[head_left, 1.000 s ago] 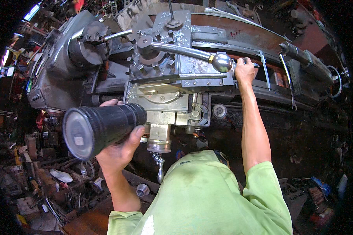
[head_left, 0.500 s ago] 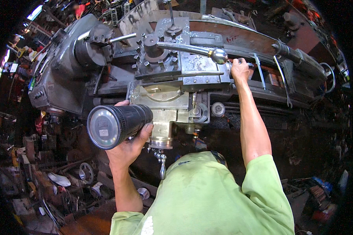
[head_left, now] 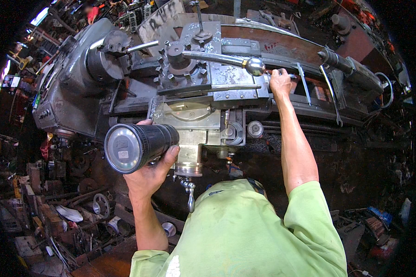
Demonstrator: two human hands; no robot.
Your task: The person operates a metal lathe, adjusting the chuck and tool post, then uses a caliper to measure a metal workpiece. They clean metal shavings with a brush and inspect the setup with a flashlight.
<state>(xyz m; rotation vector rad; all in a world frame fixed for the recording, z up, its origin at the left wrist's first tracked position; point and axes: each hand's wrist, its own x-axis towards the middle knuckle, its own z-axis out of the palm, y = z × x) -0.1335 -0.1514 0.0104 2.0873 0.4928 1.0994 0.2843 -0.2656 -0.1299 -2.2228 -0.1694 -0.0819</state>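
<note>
My left hand (head_left: pixel 148 179) is wrapped around a thick black cylinder (head_left: pixel 155 141) with a round, glassy grey end. It is held tilted in front of the lathe's cross slide (head_left: pixel 193 119), and I cannot tell its exact kind. My right arm reaches forward, and the right hand (head_left: pixel 280 82) is closed in a fist on the small crank handle at the right end of the compound slide (head_left: pixel 235 85). The fingers hide most of that handle. Just left of this fist is the shiny ball of the tool post lever (head_left: pixel 255 66). Metal chips lie on the slide.
At left, the lathe chuck (head_left: pixel 105 62) grips a thin rod (head_left: pixel 143 46). The tailstock (head_left: pixel 363 74) stands at right. A wrench (head_left: pixel 332 94) and a thin metal strip (head_left: pixel 304 84) lie across the bed. The cross slide crank (head_left: pixel 190 196) hangs close to my shirt. Scrap parts crowd the lower left.
The whole view has shifted slightly left. Both hands keep their grips, and the black cylinder has tipped only a little. I cannot tell whether the crank under my right hand has turned.
</note>
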